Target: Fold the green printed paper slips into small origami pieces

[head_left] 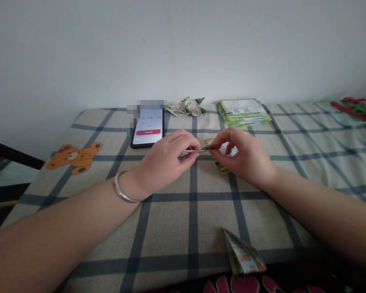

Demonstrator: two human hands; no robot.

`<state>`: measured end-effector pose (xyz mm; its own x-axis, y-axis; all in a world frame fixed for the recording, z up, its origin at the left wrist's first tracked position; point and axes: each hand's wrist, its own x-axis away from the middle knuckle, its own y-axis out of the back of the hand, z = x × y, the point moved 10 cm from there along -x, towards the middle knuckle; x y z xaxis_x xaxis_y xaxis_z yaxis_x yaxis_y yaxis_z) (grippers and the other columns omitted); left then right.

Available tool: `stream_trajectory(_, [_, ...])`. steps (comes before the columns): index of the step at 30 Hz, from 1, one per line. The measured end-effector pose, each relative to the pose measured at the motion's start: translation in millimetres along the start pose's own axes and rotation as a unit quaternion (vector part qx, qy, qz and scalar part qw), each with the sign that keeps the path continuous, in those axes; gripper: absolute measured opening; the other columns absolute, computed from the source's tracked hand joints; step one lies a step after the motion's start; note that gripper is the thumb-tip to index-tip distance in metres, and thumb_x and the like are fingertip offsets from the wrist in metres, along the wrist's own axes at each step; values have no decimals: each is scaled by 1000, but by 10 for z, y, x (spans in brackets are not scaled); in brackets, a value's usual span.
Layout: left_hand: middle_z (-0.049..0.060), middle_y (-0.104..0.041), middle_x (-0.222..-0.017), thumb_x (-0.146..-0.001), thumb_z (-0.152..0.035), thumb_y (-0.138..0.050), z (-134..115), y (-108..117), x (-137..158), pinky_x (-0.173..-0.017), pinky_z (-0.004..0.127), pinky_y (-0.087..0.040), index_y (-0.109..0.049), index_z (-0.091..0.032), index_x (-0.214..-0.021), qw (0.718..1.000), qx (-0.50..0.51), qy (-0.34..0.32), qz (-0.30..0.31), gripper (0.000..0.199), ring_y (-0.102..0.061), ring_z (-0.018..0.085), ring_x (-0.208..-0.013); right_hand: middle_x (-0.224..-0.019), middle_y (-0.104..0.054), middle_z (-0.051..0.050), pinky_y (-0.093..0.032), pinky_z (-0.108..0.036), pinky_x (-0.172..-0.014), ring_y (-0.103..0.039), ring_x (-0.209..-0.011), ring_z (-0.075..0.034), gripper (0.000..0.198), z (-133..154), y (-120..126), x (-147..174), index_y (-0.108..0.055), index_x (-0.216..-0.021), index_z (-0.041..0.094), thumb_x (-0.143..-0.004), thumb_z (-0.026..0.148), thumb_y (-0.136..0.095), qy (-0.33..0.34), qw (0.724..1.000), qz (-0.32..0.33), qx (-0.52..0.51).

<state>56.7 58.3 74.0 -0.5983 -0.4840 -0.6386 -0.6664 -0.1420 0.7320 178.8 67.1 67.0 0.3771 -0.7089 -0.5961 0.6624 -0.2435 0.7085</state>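
Between my two hands a thin strip of folded paper [203, 150] is held edge-on above the table. My left hand [171, 156], with a silver bangle on its wrist, pinches one end between thumb and fingers. At the other end, my right hand [240, 152] pinches it the same way. Beneath the right hand lies a flat printed green paper [222, 167], partly hidden by the fingers. A folded paper triangle [245, 254] in the same print rests near the front edge of the table.
A phone [148, 128] showing a timer lies behind my left hand. Folded paper pieces [187, 106] sit beside it. A stack of printed papers [244, 110] is at the back, and red and green items [360, 109] lie far right. The checked cloth [171, 228] carries a bear picture [76, 158].
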Motion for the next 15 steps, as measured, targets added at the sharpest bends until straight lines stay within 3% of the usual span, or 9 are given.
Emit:
stream_trajectory(5, [0, -63, -89, -85, -8, -62, -19, -17, -3, -79, 24, -49, -58, -16, -90, 1000, 0, -9, 2, 10, -61, 12, -88, -79, -69, -2, -45, -28, -69, -60, -75, -15, 4, 129, -58, -12, -67, -89, 19, -86, 20, -65, 62, 997, 43, 14])
stream_trajectory(10, [0, -67, -95, -85, -12, -65, 63, -30, 9, -81, 24, -50, -59, -17, -99, 999, 0, 36, 8, 16, -64, 12, -90, -77, -67, -2, -43, -29, -68, -58, -73, -16, 3, 123, -29, -14, -66, -87, 18, -86, 18, -63, 68, 997, 35, 25])
stream_trajectory(15, [-2, -70, -93, -85, -19, -65, 168, -74, 31, -72, 23, -50, -62, -19, -100, 996, -2, 86, 32, 16, -66, 12, -80, -75, -65, -2, -42, -32, -71, -57, -76, -18, 2, 81, -5, -11, -64, -86, 20, -86, 19, -62, 67, 997, 18, 36])
